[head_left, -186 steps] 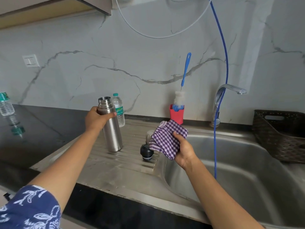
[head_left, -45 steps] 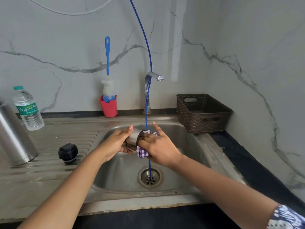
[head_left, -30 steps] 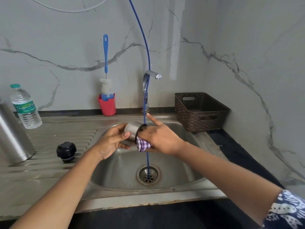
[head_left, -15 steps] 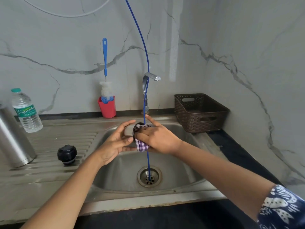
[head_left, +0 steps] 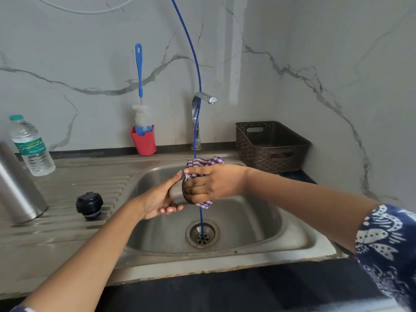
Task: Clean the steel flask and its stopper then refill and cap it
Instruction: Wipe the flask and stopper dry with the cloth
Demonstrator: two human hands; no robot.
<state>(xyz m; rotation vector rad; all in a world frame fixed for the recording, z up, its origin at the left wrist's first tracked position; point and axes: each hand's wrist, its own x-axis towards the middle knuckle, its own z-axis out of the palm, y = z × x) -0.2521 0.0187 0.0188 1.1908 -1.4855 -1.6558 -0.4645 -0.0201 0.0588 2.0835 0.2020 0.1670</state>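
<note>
Over the sink basin (head_left: 258, 226) my left hand (head_left: 157, 199) grips a small steel cup lid (head_left: 176, 194) lying on its side, mouth to the right. My right hand (head_left: 211, 183) holds a purple checked cloth (head_left: 203, 163), with fingers and cloth pushed into the cup's mouth. The steel flask (head_left: 16, 188) stands at the left edge on the drainboard, partly out of frame. Its black stopper (head_left: 89, 204) sits on the ribbed drainboard, apart from both hands.
A water bottle (head_left: 31, 146) stands behind the flask. A red cup (head_left: 144, 140) with a blue bottle brush (head_left: 139, 86) sits by the wall. A blue tube (head_left: 198, 91) hangs past the tap (head_left: 201, 102) into the drain. A brown basket (head_left: 271, 145) stands at the right.
Since the oldest frame I left the flask on the drainboard and took the cup lid over the sink. In the last second my right hand twisted, and the cloth now sticks out above it.
</note>
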